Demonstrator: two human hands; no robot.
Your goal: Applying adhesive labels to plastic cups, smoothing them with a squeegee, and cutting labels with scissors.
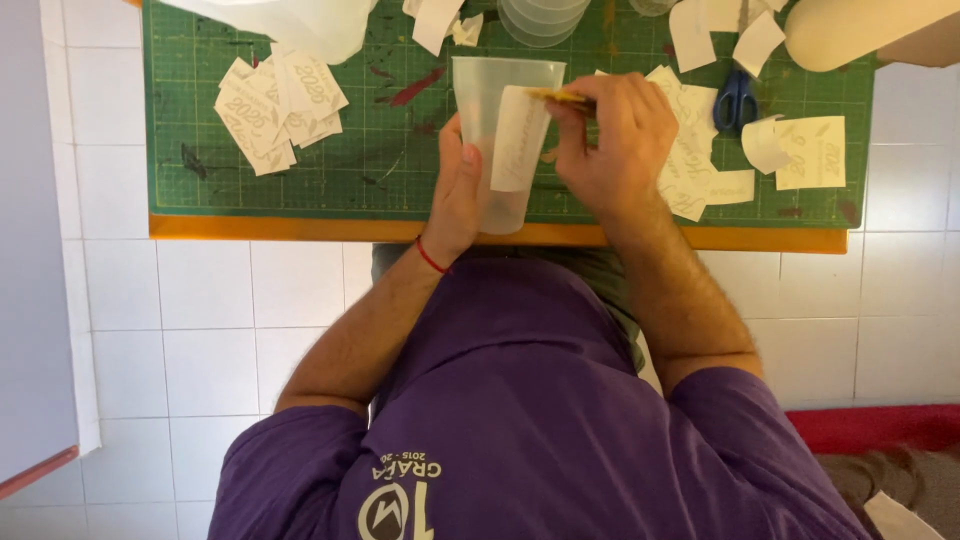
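**Clerk:** Start with the largest item.

**Me:** One green cutting mat (300,190), gridded, with an orange border along its near edge. Everything else I place from that mat. Its near edge sits just above my chest; white tiled floor (250,300) shows on my side of it and along both short ends.

**Clerk:** Open room on the mat?

**Me:** A bare strip of it runs left of the cup along the near edge, and a smaller one right of my hand.

**Clerk:** Next.

**Me:** One translucent plastic cup (500,120), lying at the mat's middle, mouth toward the far edge, its base reaching the orange border. My left hand (457,195) wraps it from the left side. One white sticker strip (518,138) lies along its wall.

**Clerk:** The other hand?

**Me:** My right hand (612,140) pinches a small yellow tool (560,96) and presses it on the strip's top.

**Clerk:** Smaller stock?

**Me:** One stack of cups (540,18) at the far edge; one pair of blue-handled scissors (736,100) right of centre. Two heaps of sticker sheets: left pile (275,110), right scatter (800,150). I cannot count the single sheets.
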